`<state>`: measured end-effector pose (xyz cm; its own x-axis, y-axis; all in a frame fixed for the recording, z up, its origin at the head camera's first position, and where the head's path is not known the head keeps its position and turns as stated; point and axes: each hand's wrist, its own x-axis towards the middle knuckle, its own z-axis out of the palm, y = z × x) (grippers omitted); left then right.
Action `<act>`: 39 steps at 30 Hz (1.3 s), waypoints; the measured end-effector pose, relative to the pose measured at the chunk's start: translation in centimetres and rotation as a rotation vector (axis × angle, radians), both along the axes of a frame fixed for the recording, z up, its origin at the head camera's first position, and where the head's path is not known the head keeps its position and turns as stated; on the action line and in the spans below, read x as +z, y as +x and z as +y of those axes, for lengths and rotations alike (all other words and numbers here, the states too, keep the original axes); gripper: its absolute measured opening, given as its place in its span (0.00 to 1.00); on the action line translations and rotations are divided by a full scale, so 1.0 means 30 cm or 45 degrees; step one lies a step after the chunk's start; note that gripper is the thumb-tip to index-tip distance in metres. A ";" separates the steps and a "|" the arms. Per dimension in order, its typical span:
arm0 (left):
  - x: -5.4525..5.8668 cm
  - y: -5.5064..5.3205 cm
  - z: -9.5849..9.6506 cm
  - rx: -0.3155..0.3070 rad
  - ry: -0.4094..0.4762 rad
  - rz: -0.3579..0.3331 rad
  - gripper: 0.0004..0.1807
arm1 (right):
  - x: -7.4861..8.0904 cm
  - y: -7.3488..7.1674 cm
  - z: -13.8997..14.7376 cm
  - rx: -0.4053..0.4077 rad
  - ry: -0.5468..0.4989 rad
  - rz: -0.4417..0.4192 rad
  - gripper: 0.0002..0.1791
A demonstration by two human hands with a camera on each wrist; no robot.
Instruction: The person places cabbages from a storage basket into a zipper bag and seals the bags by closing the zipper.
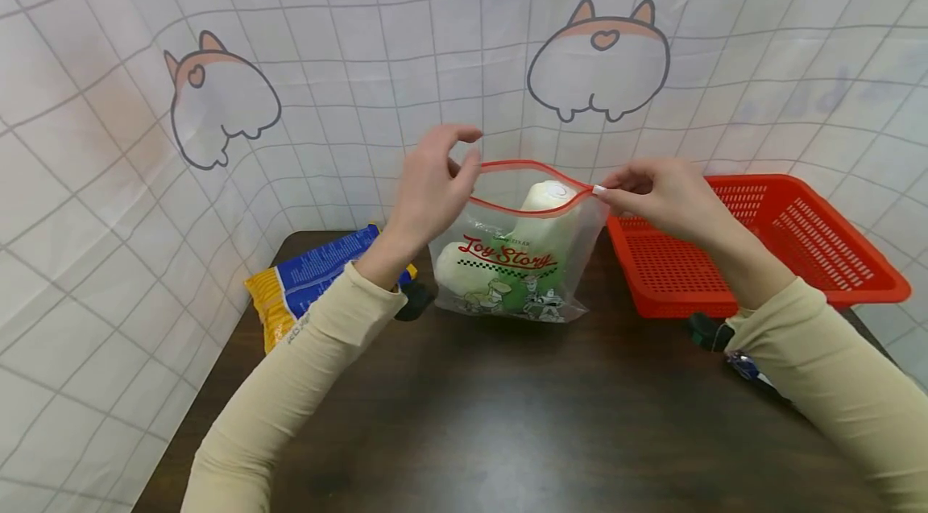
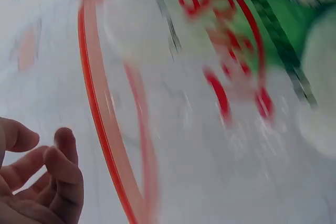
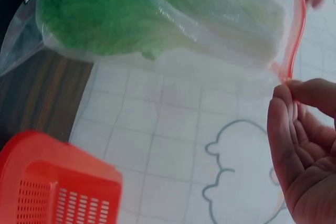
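Note:
A clear zip bag point(image 1: 507, 271) with a red zip rim and "Toy Story" print stands upright on the table, its mouth gaping. Inside are a leafy vegetable point(image 3: 121, 19), green at one end and pale at the other, and a rounded white item point(image 1: 457, 267). My right hand point(image 1: 670, 199) pinches the right corner of the rim between thumb and fingers. At the left end of the mouth is my left hand point(image 1: 435, 183), its fingers loosely bent. The left wrist view shows that hand apart from the rim, holding nothing.
A blue and yellow packet point(image 1: 312, 275) lies at the table's left edge, partly behind the left forearm. To the right sits a red perforated basket point(image 1: 674, 308). Beside the right sleeve is a small dark blue item point(image 1: 747, 368). A grid-patterned cloth point(image 1: 406, 38) hangs behind the dark table point(image 1: 464, 432).

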<state>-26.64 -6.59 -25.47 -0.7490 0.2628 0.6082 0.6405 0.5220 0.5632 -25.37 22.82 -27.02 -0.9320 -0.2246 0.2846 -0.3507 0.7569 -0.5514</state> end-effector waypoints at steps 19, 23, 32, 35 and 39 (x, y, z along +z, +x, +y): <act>-0.090 0.024 0.302 -0.496 -0.049 -0.293 0.16 | 0.001 0.016 -0.039 -0.077 -0.122 -0.123 0.17; -0.093 -0.012 0.301 -0.472 -0.030 -0.350 0.18 | -0.005 0.015 -0.035 -0.100 -0.122 -0.106 0.17; -0.051 -0.046 0.301 -0.405 -0.169 -0.457 0.19 | -0.019 0.020 -0.034 -0.103 -0.089 0.069 0.13; -0.040 -0.051 0.303 -0.379 -0.231 -0.482 0.18 | -0.026 0.020 -0.037 -0.091 -0.075 0.159 0.11; -0.030 -0.057 0.307 -0.378 -0.321 -0.501 0.18 | -0.039 0.016 -0.039 -0.020 -0.066 0.232 0.09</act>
